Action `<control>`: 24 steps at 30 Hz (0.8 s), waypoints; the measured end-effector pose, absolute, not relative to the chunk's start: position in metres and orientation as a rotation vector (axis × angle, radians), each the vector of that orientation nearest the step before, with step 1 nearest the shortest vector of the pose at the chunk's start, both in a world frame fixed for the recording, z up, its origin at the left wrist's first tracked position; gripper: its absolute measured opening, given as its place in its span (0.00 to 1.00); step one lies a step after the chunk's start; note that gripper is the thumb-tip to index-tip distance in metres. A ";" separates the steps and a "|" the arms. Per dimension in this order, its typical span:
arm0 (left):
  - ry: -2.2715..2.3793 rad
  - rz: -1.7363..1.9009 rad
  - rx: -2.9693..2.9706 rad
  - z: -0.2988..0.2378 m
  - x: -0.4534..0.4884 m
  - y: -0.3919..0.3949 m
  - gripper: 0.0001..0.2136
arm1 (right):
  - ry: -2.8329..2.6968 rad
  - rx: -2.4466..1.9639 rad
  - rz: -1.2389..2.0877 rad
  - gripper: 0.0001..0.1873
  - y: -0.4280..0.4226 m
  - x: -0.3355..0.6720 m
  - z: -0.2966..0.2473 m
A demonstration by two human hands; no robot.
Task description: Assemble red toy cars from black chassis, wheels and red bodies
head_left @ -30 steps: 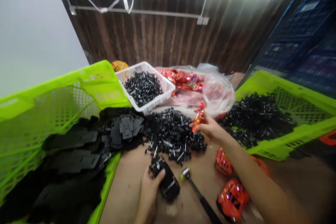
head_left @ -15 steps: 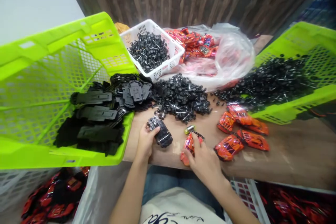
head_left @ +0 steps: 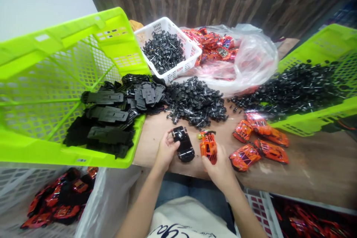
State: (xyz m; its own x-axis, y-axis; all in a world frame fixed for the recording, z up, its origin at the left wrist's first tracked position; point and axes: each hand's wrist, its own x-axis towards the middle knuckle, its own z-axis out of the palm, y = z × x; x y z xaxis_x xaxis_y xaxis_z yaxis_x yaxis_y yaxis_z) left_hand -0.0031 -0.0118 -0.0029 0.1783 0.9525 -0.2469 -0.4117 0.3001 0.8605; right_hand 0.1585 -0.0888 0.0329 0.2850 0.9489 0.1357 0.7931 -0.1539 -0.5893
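My left hand (head_left: 166, 149) grips a black toy car chassis (head_left: 183, 144) by its left side, with small axle parts showing at its upper end. Just to the right, my right hand (head_left: 220, 165) holds an orange toy car body (head_left: 208, 147) between thumb and fingers. Behind that body lies a small yellow-green piece (head_left: 201, 134), partly covered. Several finished-looking orange toy cars (head_left: 245, 156) rest on the table to the right of my right hand. A heap of black wheels on metal axles (head_left: 198, 102) spreads beyond both hands.
A green crate (head_left: 111, 161) on the left holds stacked black chassis plates (head_left: 106, 115). Behind stand a white basket (head_left: 192, 57) of wheel axles and a plastic bag (head_left: 258, 57) of orange car bodies. Another green crate (head_left: 301, 124) tips out wheels at right. Baskets with red cars sit below.
My right hand has picked up the orange car body and turned it upright. My left hand has moved slightly right with the chassis, which now shows a smooth, shiny face. The view has shifted a little.
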 end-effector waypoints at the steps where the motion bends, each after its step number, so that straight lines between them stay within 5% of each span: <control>1: 0.890 1.092 0.728 -0.004 0.003 -0.016 0.30 | -1.546 -1.956 0.362 0.22 -0.088 0.157 0.037; 8: 0.790 1.101 0.686 -0.006 0.037 -0.040 0.22 | -1.591 -1.974 0.267 0.27 -0.087 0.140 0.025; 24: 0.794 1.109 0.726 -0.005 0.048 -0.043 0.19 | -1.644 -2.026 0.241 0.27 -0.086 0.151 0.021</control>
